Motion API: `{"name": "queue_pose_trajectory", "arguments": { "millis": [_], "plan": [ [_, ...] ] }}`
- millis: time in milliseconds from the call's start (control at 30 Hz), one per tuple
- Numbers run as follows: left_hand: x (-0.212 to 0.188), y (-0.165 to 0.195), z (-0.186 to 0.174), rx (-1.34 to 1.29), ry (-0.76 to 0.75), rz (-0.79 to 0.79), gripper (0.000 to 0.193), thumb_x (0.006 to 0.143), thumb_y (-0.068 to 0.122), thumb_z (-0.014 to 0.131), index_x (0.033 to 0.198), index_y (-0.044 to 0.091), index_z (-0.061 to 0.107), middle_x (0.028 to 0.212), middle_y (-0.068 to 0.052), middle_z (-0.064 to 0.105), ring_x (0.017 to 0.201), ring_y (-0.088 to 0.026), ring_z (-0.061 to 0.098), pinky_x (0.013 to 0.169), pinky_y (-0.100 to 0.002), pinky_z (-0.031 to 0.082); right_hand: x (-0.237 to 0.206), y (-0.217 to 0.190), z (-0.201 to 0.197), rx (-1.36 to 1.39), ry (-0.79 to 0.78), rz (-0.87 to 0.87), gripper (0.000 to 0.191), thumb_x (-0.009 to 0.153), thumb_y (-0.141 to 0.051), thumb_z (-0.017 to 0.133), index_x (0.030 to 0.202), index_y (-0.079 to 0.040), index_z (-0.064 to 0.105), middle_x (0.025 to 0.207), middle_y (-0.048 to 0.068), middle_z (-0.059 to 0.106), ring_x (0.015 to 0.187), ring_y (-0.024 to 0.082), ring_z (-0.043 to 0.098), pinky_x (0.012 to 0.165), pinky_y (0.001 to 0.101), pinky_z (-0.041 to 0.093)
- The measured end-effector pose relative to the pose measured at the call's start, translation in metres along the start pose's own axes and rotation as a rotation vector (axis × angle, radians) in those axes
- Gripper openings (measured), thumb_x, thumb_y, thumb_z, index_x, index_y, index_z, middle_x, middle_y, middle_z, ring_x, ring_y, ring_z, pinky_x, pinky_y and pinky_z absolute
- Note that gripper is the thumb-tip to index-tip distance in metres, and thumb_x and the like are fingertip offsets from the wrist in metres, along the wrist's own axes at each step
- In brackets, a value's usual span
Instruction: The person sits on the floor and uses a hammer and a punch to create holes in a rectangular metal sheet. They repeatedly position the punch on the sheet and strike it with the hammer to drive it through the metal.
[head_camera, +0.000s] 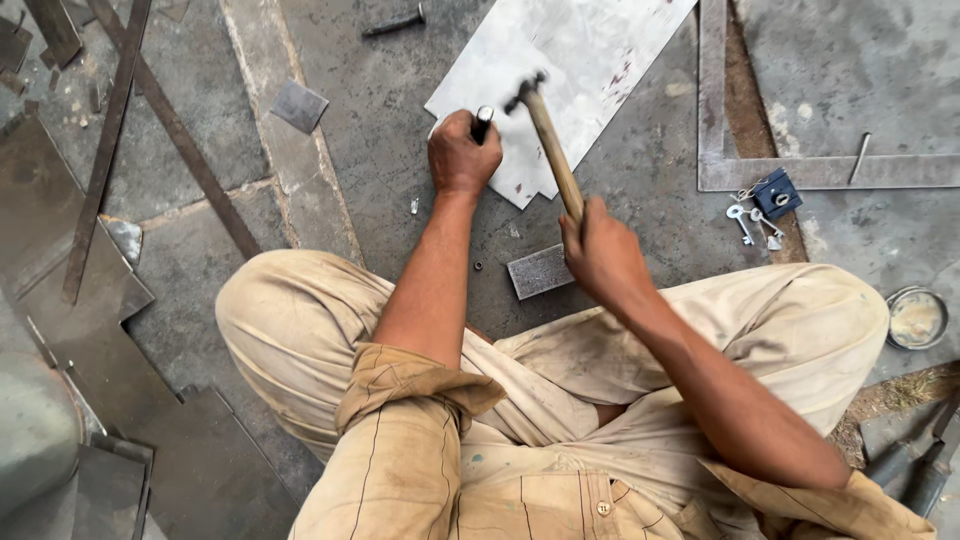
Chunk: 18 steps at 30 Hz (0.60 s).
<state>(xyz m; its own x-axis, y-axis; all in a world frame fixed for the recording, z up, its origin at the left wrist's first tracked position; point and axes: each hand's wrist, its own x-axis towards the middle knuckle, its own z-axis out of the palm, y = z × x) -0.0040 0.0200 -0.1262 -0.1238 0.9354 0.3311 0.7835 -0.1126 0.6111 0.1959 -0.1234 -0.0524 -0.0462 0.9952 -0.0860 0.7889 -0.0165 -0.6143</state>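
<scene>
My left hand (462, 155) is closed around a short dark metal chisel (483, 121), held upright on the near edge of a pale sheet of metal (575, 60) that lies on the concrete floor. My right hand (603, 255) grips the wooden handle of a hammer (553, 148). The hammer's head is blurred and sits just right of the chisel's top. I am sitting cross-legged in beige trousers, with both forearms stretched forward.
A small grey metal block (540, 271) lies by my right hand. Keys and a blue padlock (775, 193) rest near a flat steel angle frame (712, 110). Long steel strips (170, 120) and dark plates lie at left, a round tin (916, 318) at right, a bolt (393, 22) beyond.
</scene>
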Motion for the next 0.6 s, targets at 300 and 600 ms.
{"name": "queue_pose_trajectory", "arguments": {
  "millis": [300, 600],
  "plan": [
    [-0.001, 0.031, -0.003, 0.047, 0.175, -0.736, 0.034, 0.092, 0.034, 0.063, 0.095, 0.0, 0.067, 0.099, -0.023, 0.073, 0.086, -0.04, 0.07, 0.069, -0.052, 0.055, -0.11, 0.007, -0.03, 0.515, -0.616, 0.461, 0.043, 0.099, -0.045, 0.059, 0.103, -0.004, 0.069, 0.066, 0.005, 0.063, 0.054, 0.016, 0.057, 0.051, 0.0358, 0.049],
    [0.01, 0.039, -0.031, -0.545, 0.172, -1.329, 0.039, 0.094, 0.032, 0.06, 0.108, -0.004, 0.062, 0.111, -0.026, 0.069, 0.097, -0.04, 0.07, 0.08, -0.051, 0.057, -0.023, 0.013, -0.017, 0.237, -0.064, 0.188, 0.054, 0.092, -0.048, 0.073, 0.117, -0.001, 0.071, 0.103, 0.013, 0.076, 0.092, 0.025, 0.072, 0.079, 0.0383, 0.056]
  ]
}}
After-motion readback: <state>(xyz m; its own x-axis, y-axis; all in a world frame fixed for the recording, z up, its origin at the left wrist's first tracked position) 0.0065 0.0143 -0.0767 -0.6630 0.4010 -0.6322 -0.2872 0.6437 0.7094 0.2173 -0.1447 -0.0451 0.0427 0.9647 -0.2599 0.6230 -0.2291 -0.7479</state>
